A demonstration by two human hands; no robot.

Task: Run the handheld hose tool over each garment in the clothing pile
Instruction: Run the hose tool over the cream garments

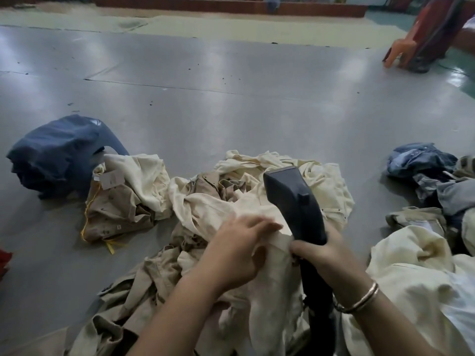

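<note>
- Right hand (322, 249) wrapped tight round hose tool (293, 201), wide mouth pointing up and away.
- Left hand (239, 242) flat, fingers spread on cream garment (213, 201), just left of tool.

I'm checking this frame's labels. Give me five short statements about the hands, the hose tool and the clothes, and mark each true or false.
1. The right hand grips the dark hose tool by its handle. True.
2. The left hand holds a pair of scissors. False: it rests on the cream garment with its fingers fairly straight.
3. A bangle sits on the right wrist. True.
4. The navy garment lies at the far right of the pile. False: it lies at the left, on the grey floor.
5. The tool's wide head points toward the person. False: it points away, over the cream clothes.
</note>
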